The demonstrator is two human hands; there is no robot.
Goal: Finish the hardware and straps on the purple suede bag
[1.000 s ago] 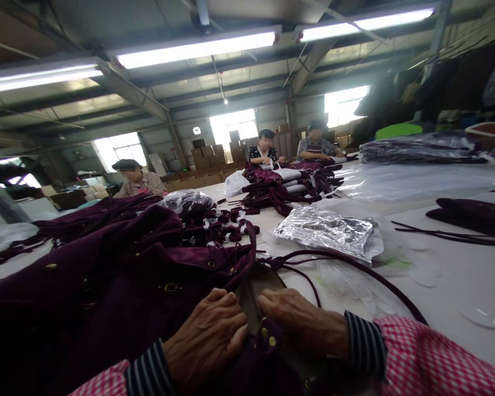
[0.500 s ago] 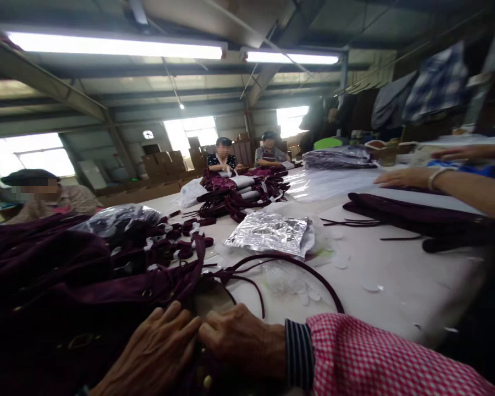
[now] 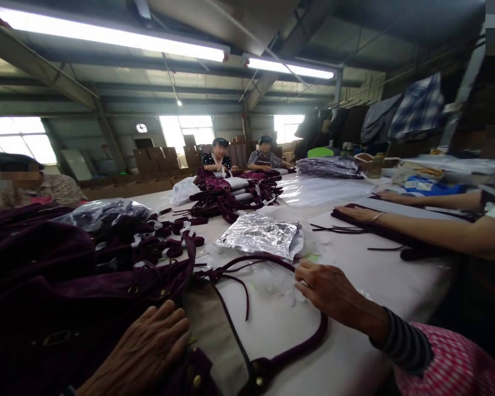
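A dark purple bag [image 3: 78, 308] with metal eyelets lies at the lower left, its beige lining [image 3: 216, 330] showing. My left hand [image 3: 148, 344] rests on the bag with its fingers curled together at the edge of the lining, against the purple fabric. My right hand [image 3: 334, 289] is over the table at the purple looped handle [image 3: 301, 346], its fingers bent around or against the top of the loop. Right behind the loop lies a silvery plastic packet [image 3: 262, 234].
Purple straps [image 3: 160, 236] with white wraps and a clear plastic bag [image 3: 107, 214] lie left. More purple pieces [image 3: 235, 190] are piled at the centre back. A co-worker's hands press dark fabric [image 3: 367, 223] at right. Three people sit across the table [image 3: 355, 275].
My right hand has moved right, away from my left hand, to the handle loop. More beige lining shows. The co-worker's hands now lie flat on the dark fabric.
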